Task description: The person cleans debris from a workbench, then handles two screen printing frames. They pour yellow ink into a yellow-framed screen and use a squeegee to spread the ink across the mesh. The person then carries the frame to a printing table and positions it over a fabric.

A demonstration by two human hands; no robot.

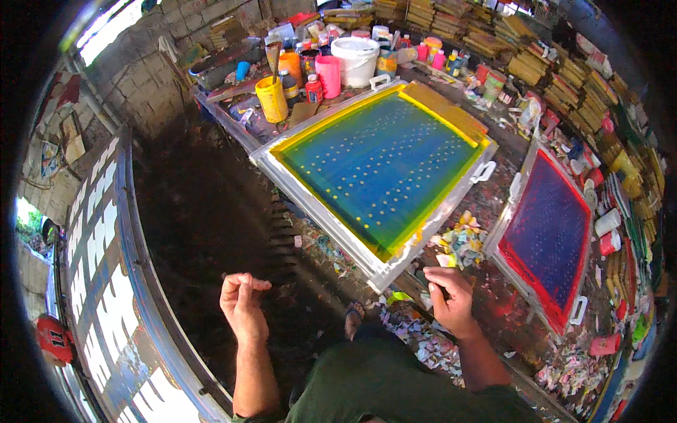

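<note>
My left hand [243, 303] is raised at the lower middle-left over the dark floor, fingers bent and pressed together. My right hand [449, 299] hangs just off the lower right corner of a yellow-edged blue screen [374, 162] in a metal frame, its fingers curled. I cannot make out whether either hand holds anything small. The screen has rows of pale dots and a yellow ink strip along its upper edges. A red-edged dark blue screen [543, 233] leans over the cluttered bench farther right.
A curved rack with white cut-out shapes [106, 282] runs down the left. Paint pots, a white bucket [355, 60] and a yellow container [271, 99] crowd the back bench. Stacked boards [529, 63] line the right wall. Crumpled scraps [423, 338] lie beside my legs.
</note>
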